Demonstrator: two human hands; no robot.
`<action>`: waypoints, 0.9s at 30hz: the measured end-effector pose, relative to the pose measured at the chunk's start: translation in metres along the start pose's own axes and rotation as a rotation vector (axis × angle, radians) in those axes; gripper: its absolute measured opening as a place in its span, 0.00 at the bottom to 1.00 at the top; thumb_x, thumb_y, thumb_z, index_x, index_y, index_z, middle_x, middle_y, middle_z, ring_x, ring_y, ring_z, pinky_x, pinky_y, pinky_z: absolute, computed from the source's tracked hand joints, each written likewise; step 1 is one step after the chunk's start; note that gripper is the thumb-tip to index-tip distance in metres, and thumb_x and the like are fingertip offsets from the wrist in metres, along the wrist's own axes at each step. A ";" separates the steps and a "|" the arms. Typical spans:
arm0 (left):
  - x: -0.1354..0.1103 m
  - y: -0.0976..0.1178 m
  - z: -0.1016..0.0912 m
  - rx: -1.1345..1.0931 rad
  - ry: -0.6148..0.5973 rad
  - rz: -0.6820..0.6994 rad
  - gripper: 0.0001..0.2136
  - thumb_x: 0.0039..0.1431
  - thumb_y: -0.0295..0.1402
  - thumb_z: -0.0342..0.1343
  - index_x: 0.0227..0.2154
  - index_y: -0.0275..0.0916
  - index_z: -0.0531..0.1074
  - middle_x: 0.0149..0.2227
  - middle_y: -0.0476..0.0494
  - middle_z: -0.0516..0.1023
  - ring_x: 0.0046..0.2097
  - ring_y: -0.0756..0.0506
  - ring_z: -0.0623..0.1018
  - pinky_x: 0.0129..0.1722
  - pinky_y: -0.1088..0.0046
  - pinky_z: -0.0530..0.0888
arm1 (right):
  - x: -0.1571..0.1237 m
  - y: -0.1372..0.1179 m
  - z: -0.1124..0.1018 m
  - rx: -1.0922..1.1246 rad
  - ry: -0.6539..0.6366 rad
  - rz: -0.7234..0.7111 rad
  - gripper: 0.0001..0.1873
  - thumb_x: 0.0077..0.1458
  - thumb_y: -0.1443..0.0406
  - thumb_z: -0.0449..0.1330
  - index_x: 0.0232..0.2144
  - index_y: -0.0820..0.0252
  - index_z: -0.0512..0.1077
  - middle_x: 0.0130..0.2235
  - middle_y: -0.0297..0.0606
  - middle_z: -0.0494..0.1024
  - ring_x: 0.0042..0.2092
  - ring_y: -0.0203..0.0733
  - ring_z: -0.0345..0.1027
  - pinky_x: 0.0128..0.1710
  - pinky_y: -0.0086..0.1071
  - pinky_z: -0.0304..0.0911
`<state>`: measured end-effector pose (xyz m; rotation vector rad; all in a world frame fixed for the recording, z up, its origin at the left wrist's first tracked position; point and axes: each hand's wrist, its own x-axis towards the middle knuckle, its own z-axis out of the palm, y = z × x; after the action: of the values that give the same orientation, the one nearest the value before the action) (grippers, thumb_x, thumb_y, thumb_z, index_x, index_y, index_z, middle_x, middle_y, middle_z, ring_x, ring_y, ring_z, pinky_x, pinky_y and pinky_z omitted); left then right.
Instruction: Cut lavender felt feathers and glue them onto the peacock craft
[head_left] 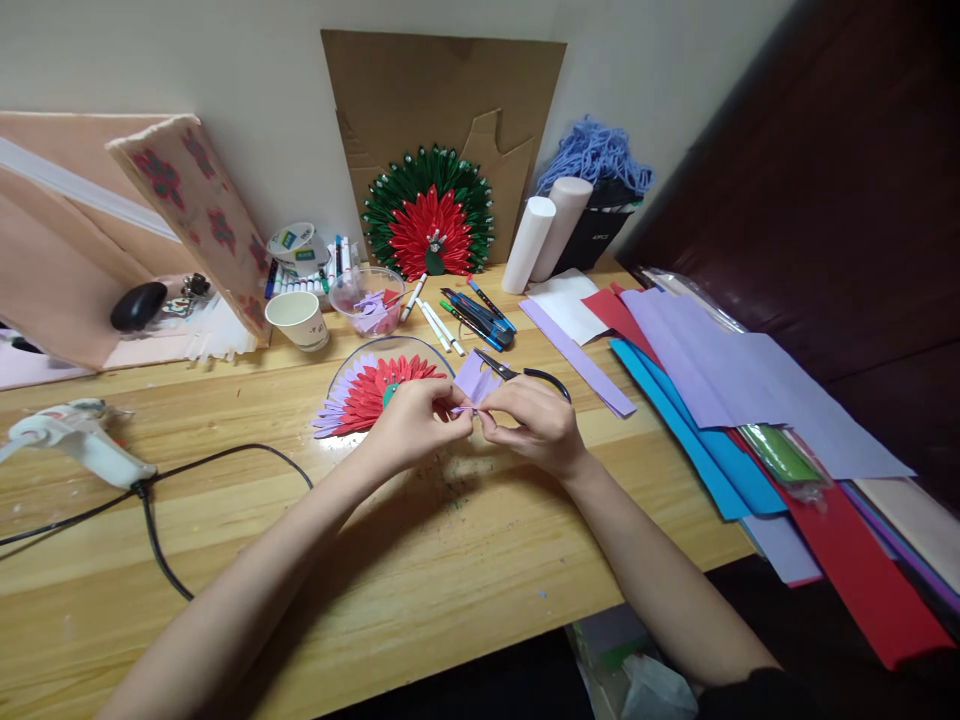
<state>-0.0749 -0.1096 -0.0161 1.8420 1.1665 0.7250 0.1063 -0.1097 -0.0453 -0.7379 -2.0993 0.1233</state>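
Observation:
My left hand (420, 415) and my right hand (536, 420) meet at the middle of the table. Between the fingertips of both is a small piece of lilac paper (465, 408), pinched at its lower end. Another lilac paper piece (476, 375) shows just behind the fingers, beside the black-handled scissors (551, 380). To the left lies a fan-shaped paper peacock (356, 400) with red and lilac petals and a green body, partly covered by my left hand. A clear round plate or lid (375, 342) is under it.
A green and red paper peacock (435, 225) leans on cardboard (442, 90) at the back. A clear bowl (367, 318), paper cup (298, 322) and pens (480, 318) stand or lie nearby. A glue gun (82, 445) with cable is left; coloured paper sheets (735, 380) fill the right.

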 end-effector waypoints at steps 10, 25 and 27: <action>0.003 -0.003 -0.007 -0.326 -0.161 -0.240 0.07 0.47 0.31 0.57 0.27 0.33 0.76 0.23 0.47 0.74 0.26 0.52 0.71 0.28 0.77 0.67 | -0.004 0.002 0.000 -0.022 -0.010 -0.048 0.07 0.52 0.71 0.57 0.33 0.55 0.72 0.28 0.35 0.78 0.32 0.38 0.71 0.34 0.33 0.66; 0.000 -0.002 -0.007 -0.249 -0.118 -0.192 0.12 0.48 0.36 0.58 0.28 0.30 0.76 0.24 0.45 0.76 0.25 0.52 0.70 0.25 0.77 0.63 | 0.001 -0.007 0.005 0.145 0.061 0.137 0.08 0.49 0.72 0.59 0.32 0.57 0.73 0.30 0.36 0.78 0.30 0.37 0.71 0.33 0.32 0.67; -0.001 -0.002 -0.008 -0.207 -0.112 -0.179 0.12 0.49 0.36 0.58 0.28 0.30 0.76 0.24 0.45 0.76 0.25 0.51 0.70 0.25 0.77 0.63 | 0.001 -0.005 0.004 0.124 0.058 0.061 0.09 0.50 0.72 0.59 0.34 0.56 0.73 0.30 0.36 0.79 0.32 0.38 0.72 0.35 0.33 0.67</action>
<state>-0.0822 -0.1070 -0.0139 1.5643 1.1234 0.6085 0.0999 -0.1126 -0.0452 -0.7229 -1.9949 0.2605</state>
